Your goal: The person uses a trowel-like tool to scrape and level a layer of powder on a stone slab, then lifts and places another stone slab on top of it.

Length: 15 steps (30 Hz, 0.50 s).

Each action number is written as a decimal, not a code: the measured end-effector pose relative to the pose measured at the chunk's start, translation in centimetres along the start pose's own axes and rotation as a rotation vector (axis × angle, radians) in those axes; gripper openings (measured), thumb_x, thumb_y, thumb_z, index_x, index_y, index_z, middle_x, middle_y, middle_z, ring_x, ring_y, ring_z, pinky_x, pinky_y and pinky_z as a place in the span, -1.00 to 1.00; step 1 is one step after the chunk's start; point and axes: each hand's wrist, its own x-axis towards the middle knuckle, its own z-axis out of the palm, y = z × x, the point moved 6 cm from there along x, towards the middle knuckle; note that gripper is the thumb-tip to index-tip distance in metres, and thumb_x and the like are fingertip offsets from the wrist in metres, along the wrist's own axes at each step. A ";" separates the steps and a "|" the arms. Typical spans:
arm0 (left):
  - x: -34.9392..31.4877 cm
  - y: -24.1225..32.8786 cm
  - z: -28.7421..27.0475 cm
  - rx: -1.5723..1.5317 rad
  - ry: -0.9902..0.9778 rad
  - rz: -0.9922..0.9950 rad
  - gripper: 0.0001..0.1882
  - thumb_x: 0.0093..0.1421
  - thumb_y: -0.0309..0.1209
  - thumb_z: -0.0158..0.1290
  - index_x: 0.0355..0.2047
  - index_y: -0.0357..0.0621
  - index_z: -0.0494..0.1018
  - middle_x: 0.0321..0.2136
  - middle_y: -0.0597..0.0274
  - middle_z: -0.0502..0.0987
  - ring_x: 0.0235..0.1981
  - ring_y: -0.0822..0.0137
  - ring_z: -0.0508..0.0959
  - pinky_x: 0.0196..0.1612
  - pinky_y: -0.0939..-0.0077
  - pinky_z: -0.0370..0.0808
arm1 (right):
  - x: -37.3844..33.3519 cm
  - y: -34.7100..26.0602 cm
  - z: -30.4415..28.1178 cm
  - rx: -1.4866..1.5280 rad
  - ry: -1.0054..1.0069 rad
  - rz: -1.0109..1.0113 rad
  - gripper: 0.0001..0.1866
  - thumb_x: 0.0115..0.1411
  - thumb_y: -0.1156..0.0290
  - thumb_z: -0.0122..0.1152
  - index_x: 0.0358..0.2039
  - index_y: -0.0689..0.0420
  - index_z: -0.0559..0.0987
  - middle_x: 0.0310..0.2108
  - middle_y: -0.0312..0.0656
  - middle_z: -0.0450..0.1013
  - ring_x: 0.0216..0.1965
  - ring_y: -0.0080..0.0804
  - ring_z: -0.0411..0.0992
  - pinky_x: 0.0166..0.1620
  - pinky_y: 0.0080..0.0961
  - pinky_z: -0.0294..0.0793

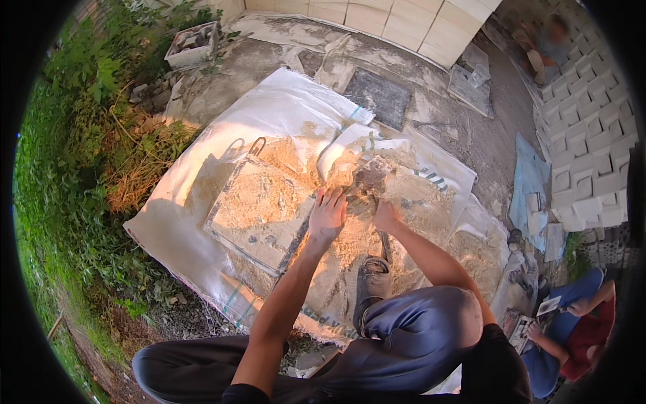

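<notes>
"How are the hands?"
"Left hand (328,210), spread loose, meets the right edge of the sand-filled frame (297,237); right hand (386,216) grasps a flat-bladed tool (372,177), right of it."
"Obstacles?"
"Shoe (372,286) on the near side; slab (377,99) far, plants (81,182) left."

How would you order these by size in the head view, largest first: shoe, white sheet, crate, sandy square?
1. White sheet
2. Sandy square
3. Crate and shoe: they look alike, and the shoe is nearer, so I do not rank them.
</notes>
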 end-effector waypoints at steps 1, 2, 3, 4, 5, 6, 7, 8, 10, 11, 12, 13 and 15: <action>0.0 0.7 1.6 0.162 -0.060 -0.017 -0.50 0.21 -0.32 -0.16 0.13 -0.31 0.18 0.12 -0.09 0.26 0.21 0.04 0.18 0.30 0.16 -0.06 | -0.6 0.1 1.0 -0.057 -0.081 0.048 -0.60 0.10 0.33 0.03 -0.06 0.25 0.41 -0.14 0.16 0.43 -0.07 0.01 0.42 -0.08 -0.20 0.45; -0.1 1.1 2.9 0.325 -0.119 -0.033 -0.50 0.18 -0.35 -0.11 0.11 -0.30 0.20 0.06 -0.05 0.33 0.16 0.10 0.26 0.29 0.19 0.01 | -1.2 0.0 1.6 -0.052 -0.084 0.060 -0.60 0.10 0.33 0.03 -0.06 0.25 0.41 -0.14 0.16 0.43 -0.07 0.01 0.42 -0.08 -0.20 0.45; -0.3 0.9 4.0 0.329 -0.128 -0.029 -0.50 0.18 -0.35 -0.11 0.11 -0.30 0.20 0.06 -0.05 0.33 0.16 0.10 0.26 0.29 0.19 0.01 | -1.9 -1.1 2.2 -0.034 -0.075 0.012 -0.59 0.09 0.32 0.04 -0.06 0.26 0.41 -0.15 0.19 0.43 -0.06 0.04 0.41 -0.07 -0.17 0.44; -0.5 -0.3 4.7 0.362 -0.095 -0.130 -0.51 0.16 -0.36 -0.09 0.08 -0.32 0.23 0.04 -0.07 0.33 0.10 0.10 0.32 0.28 0.18 0.03 | -2.2 -1.7 2.5 -0.022 -0.070 -0.019 -0.58 0.09 0.32 0.05 -0.06 0.27 0.41 -0.15 0.20 0.43 -0.06 0.05 0.41 -0.07 -0.16 0.43; -0.9 -1.6 5.2 0.399 -0.060 -0.234 -0.52 0.13 -0.38 -0.07 0.06 -0.34 0.25 0.02 -0.09 0.34 0.04 0.10 0.38 0.27 0.17 0.05 | -2.5 -2.5 2.9 -0.009 -0.065 -0.051 -0.58 0.08 0.32 0.06 -0.06 0.27 0.41 -0.15 0.21 0.43 -0.06 0.07 0.40 -0.07 -0.14 0.43; -1.3 -3.1 6.6 0.484 -0.216 -0.288 -0.51 0.08 -0.39 -0.02 0.02 -0.38 0.27 -0.03 -0.14 0.38 -0.02 0.04 0.44 0.19 0.20 0.20 | -2.4 -3.2 3.8 0.189 -0.155 -0.121 -0.55 0.07 0.34 0.07 -0.03 0.28 0.37 -0.13 0.17 0.42 -0.09 0.04 0.42 -0.09 -0.16 0.43; -0.7 -2.3 6.7 0.483 -0.214 -0.281 -0.51 0.08 -0.39 -0.02 0.02 -0.38 0.27 -0.03 -0.14 0.38 -0.02 0.04 0.44 0.19 0.20 0.20 | -1.8 -2.9 4.8 0.383 -0.238 -0.180 -0.51 0.06 0.35 0.07 0.00 0.30 0.34 -0.12 0.14 0.42 -0.13 0.01 0.45 -0.11 -0.18 0.43; -0.4 -1.6 7.3 0.247 -0.268 -0.337 -0.52 0.07 -0.39 -0.01 -0.01 -0.38 0.28 -0.07 -0.17 0.41 -0.07 -0.02 0.46 0.10 0.19 0.29 | -0.7 -2.1 5.2 0.385 -0.232 -0.179 -0.51 0.06 0.35 0.07 0.00 0.30 0.34 -0.12 0.14 0.42 -0.13 0.01 0.45 -0.11 -0.18 0.43; 0.6 1.2 7.5 0.004 -0.321 -0.377 -0.53 0.05 -0.39 0.00 -0.04 -0.39 0.29 -0.11 -0.20 0.44 -0.11 -0.08 0.48 0.02 0.18 0.38 | 0.9 0.8 6.4 0.653 -0.297 -0.046 -0.42 0.08 0.36 0.06 0.10 0.31 0.20 0.01 0.19 0.28 -0.02 0.06 0.36 -0.08 -0.15 0.40; 0.4 2.0 7.3 -0.075 -0.360 -0.452 -0.57 0.06 -0.38 -0.01 -0.07 -0.39 0.29 -0.15 -0.24 0.44 -0.13 -0.13 0.48 -0.04 0.13 0.40 | 0.6 0.8 6.8 0.746 -0.327 -0.004 -0.39 0.08 0.36 0.05 0.13 0.31 0.16 0.05 0.21 0.23 0.02 0.08 0.33 -0.07 -0.15 0.39; -1.1 0.9 6.2 -0.124 -0.393 -0.563 -0.60 0.07 -0.38 -0.01 -0.11 -0.38 0.30 -0.18 -0.28 0.44 -0.16 -0.17 0.48 -0.09 0.09 0.41 | -1.3 -1.4 5.8 0.370 -0.181 0.029 -0.43 0.14 0.33 -0.01 0.14 0.25 0.17 0.06 0.15 0.21 0.04 0.07 0.30 -0.04 -0.07 0.36; -1.4 1.1 5.6 -0.200 -0.414 -0.641 -0.62 0.08 -0.37 -0.02 -0.15 -0.38 0.30 -0.21 -0.33 0.45 -0.18 -0.21 0.48 -0.15 0.05 0.42 | -2.9 -1.8 3.4 -0.016 0.008 0.080 -0.48 0.20 0.30 -0.06 0.16 0.19 0.18 0.07 0.09 0.18 0.06 0.07 0.27 -0.01 0.00 0.33; -2.6 0.5 5.2 -0.214 -0.259 -0.670 -0.62 0.11 -0.38 -0.03 -0.12 -0.38 0.27 -0.20 -0.31 0.43 -0.17 -0.20 0.47 -0.14 0.04 0.41 | -2.5 -0.5 4.6 -0.098 0.070 0.087 -0.44 0.22 0.37 -0.09 0.19 0.26 0.05 0.09 0.13 0.11 0.12 0.03 0.20 -0.01 -0.06 0.38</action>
